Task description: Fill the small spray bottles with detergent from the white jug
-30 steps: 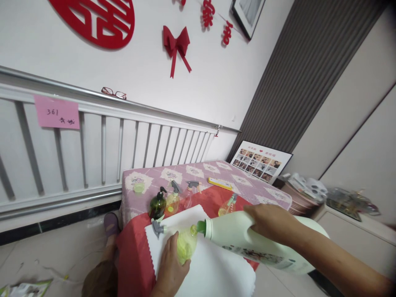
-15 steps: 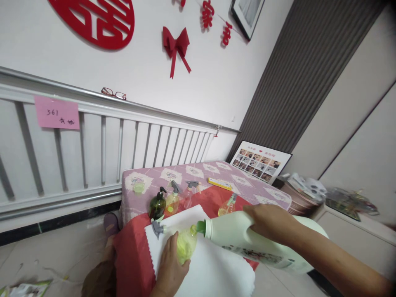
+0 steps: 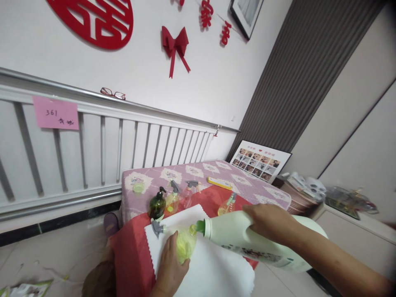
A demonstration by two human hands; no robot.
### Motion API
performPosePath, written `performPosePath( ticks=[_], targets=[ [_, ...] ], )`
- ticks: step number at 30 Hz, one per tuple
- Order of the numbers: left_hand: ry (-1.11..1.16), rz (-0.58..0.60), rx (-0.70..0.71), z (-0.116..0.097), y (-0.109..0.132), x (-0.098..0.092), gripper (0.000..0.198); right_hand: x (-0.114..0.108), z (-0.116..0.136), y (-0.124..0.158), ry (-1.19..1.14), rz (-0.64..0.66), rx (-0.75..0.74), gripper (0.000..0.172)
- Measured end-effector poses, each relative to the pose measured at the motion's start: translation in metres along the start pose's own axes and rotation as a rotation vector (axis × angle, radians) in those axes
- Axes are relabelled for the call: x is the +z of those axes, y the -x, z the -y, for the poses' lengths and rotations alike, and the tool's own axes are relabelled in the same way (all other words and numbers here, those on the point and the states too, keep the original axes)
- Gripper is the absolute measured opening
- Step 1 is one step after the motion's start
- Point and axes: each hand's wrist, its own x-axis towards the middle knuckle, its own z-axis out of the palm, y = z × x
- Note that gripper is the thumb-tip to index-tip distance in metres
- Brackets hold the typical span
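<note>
Right now the right hand point(image 3: 272, 225) is wrapped tight round the handle of the white jug point(image 3: 235, 239), which is tipped with its green spout at 9 o'clock, meeting the small yellow-green bottle point(image 3: 185, 244). Left hand point(image 3: 170, 268) curls round that bottle from 6 o'clock, over the white cloth point(image 3: 216, 268). Grey spray head point(image 3: 156, 227) lies at its 10 o'clock.

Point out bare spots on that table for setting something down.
Bare: purple patterned tablecloth along its far edge and right of the flat yellow bar; near edge of the white towel. Crowded: dark green pump bottle beside two spray bottles, and mid-towel, where left hand's small yellow-green bottle meets right hand's large white jug.
</note>
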Motion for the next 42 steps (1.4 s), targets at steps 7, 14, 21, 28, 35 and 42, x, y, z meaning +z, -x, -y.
performPosePath(
  ticks=[7, 14, 21, 28, 35, 42],
  targets=[
    [0.032, -0.014, -0.002, 0.002, 0.0, 0.002, 0.083, 0.026, -0.003, 0.005, -0.163, -0.016, 0.08, 0.025],
    [0.015, -0.03, -0.02, 0.013, -0.005, 0.012, 0.083, 0.065, -0.029, -0.008, -0.691, -0.152, 0.203, 0.015],
    [0.006, -0.051, -0.023, 0.017, -0.004, 0.015, 0.084, 0.11, -0.017, -0.027, -1.133, -0.364, 0.438, 0.025],
    [-0.065, -0.138, -0.019, 0.024, -0.006, 0.025, 0.087, 0.164, 0.031, -0.065, -1.339, -0.557, 0.591, 0.048],
    [-0.068, -0.134, -0.094, 0.028, -0.006, 0.029, 0.094, 0.198, 0.067, -0.072, -1.41, -0.59, 0.661, 0.042],
    [-0.031, -0.135, -0.111, 0.025, -0.003, 0.031, 0.103, 0.228, 0.066, -0.048, -1.372, -0.589, 0.617, 0.054]
  ],
)
